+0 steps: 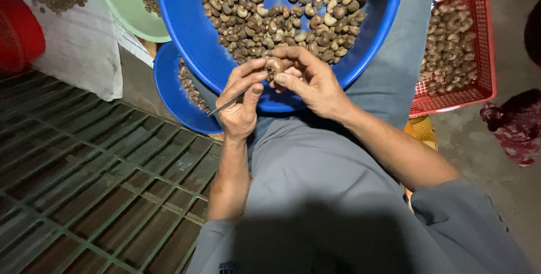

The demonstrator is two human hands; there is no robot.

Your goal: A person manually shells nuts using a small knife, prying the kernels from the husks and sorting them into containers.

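left hand pinches a thin metal pick, grip clamped on it. right hand grip is clamped on one brown curved cashew nut, held between both hands over the near rim of a big round blue plastic basin of nuts on the lap. red plastic basket of nuts sits to the right.

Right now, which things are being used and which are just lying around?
In use:
left hand with thin metal pick
right hand gripping a nut
big blue basin of nuts

Lying about:
red basket
green bowl
white sack
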